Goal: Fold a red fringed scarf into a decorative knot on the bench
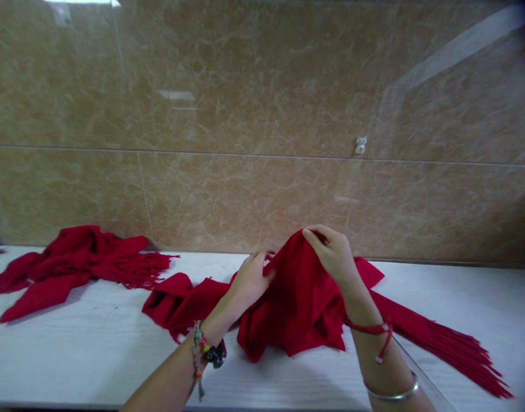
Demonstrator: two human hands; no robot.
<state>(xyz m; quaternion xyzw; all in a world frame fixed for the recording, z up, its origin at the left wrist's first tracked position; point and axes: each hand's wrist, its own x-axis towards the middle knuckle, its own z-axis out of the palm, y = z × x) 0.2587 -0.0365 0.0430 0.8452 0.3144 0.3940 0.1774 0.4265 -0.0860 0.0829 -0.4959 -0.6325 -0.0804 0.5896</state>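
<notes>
A red scarf (288,309) with a fringed end lies across the white table, its middle lifted into a peak. At the top of that peak, my right hand (333,252) pinches the cloth between thumb and fingers. My left hand (250,281) is at the left side of the raised part, its fingers curled loosely about the cloth edge; the thumb is slightly blurred. Part of the scarf lies crumpled to the left, behind my left wrist. The fringed end (464,355) stretches out flat to the right, beyond my right forearm.
Another red fringed scarf (82,257) is heaped at the left of the white table (95,355). A tan marbled tile wall (245,194) rises along the table's back edge. A small white figure (361,145) is fixed to the wall. Something brownish sits at the far left edge.
</notes>
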